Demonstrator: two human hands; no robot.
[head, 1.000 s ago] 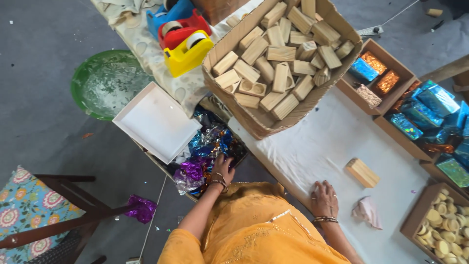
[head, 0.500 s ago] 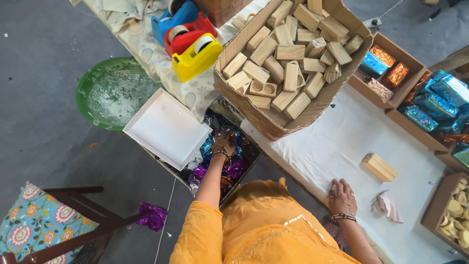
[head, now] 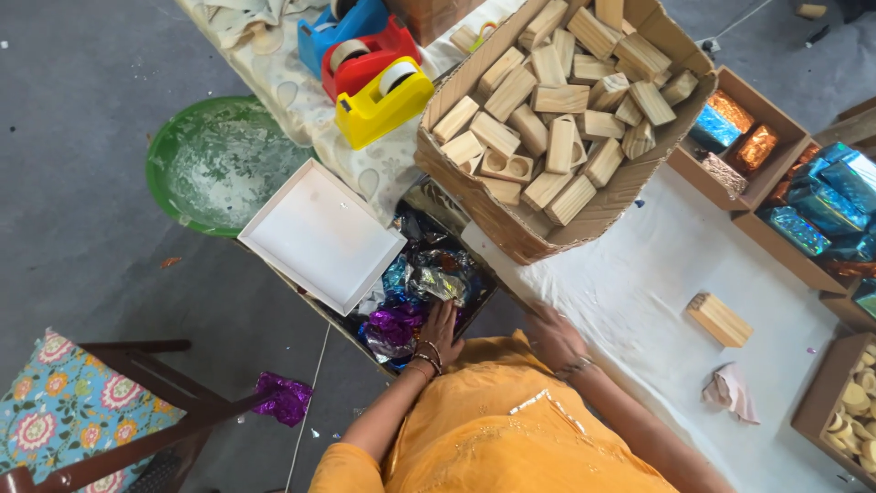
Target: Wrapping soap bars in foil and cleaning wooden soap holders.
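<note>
My left hand (head: 443,329) reaches down into a low box of crumpled shiny foil sheets (head: 429,278), fingers spread on a purple foil (head: 394,327) and gripping nothing that I can see. At the near edge of the white-covered table (head: 639,274), my right hand (head: 552,336) rests with its fingers loose, just below the big cardboard box of wooden blocks (head: 497,219). It holds nothing. A single wooden block (head: 719,319) lies on the cloth to the right of that hand, with a small pink rag (head: 730,391) further right.
A white lid (head: 319,236) leans over the foil box. Yellow, red and blue tape dispensers (head: 383,105) stand behind. On the floor are a green basin (head: 214,164), a cushioned wooden chair (head: 100,420) and a purple foil scrap (head: 283,397). Boxes of foil-wrapped pieces (head: 730,128) line the right.
My right hand has slid left along the table from near the wooden block to the edge under the cardboard box. My left hand stays in the foil box.
</note>
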